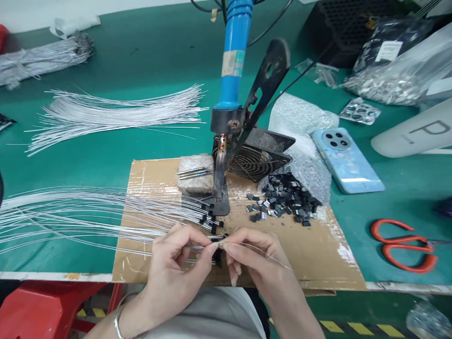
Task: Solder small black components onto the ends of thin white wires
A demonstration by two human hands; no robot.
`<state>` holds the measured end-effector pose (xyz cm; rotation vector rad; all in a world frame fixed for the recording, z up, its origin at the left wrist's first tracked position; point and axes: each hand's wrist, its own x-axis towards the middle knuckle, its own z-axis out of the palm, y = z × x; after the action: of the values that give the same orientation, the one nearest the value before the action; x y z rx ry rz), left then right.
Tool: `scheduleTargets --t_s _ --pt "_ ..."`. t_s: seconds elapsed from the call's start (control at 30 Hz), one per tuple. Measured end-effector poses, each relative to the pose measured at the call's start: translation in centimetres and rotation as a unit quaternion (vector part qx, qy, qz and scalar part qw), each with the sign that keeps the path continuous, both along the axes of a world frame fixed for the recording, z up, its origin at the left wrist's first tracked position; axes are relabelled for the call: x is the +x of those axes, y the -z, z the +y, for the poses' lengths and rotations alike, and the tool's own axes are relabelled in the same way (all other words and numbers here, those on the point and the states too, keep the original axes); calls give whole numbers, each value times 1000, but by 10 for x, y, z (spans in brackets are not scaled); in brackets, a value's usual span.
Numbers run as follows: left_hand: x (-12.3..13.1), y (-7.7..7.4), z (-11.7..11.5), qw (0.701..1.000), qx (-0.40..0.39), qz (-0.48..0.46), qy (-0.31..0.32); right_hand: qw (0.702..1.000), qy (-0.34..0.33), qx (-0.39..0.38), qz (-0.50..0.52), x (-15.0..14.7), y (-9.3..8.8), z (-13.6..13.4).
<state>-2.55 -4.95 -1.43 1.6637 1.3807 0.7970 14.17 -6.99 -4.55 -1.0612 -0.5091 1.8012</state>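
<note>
At the cardboard's front edge, my left hand [180,263] and my right hand [259,259] meet fingertip to fingertip. Each is closed in a pinch. A thin wire [268,256] runs from between the fingertips out to the right over my right hand; the exact piece in my left fingers is too small to tell. Just behind and left lie white wires [141,202] with small black ends [212,221]. Above them a blue-handled soldering iron [235,52] points down in a stand. Small black pieces [291,195] are heaped to the right on the cardboard [318,254].
A fan [252,160] stands behind the iron tip. White wires [120,113] lie at the back left. Bubble wrap [300,117], a blue phone [346,160], red-handled scissors [406,247] and a bag of metal parts [395,84] are on the right. A red stool [38,310] is at the lower left.
</note>
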Motion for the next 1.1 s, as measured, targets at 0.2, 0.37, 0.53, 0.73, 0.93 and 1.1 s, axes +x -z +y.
scheduleTargets --t_s 0.2,0.37,0.53,0.73,0.93,1.1 --pt "2 2 1 999 -23 -19 -18 999 28 -14 -20 -2 -6 -3" --pt "3 5 -2 999 -24 -29 -24 999 42 -8 -27 -5 -5 -5" --pt "2 5 -3 999 -7 -27 -28 998 58 -7 -24 -8 -3 -5" --pt "6 4 -5 999 -15 -30 -40 994 107 -5 -4 -19 0 -7" --pt "8 3 -3 998 -18 -48 -46 991 131 4 4 -27 7 -10" --pt "6 9 -3 990 -91 -92 -62 993 114 19 -38 -24 5 -11"
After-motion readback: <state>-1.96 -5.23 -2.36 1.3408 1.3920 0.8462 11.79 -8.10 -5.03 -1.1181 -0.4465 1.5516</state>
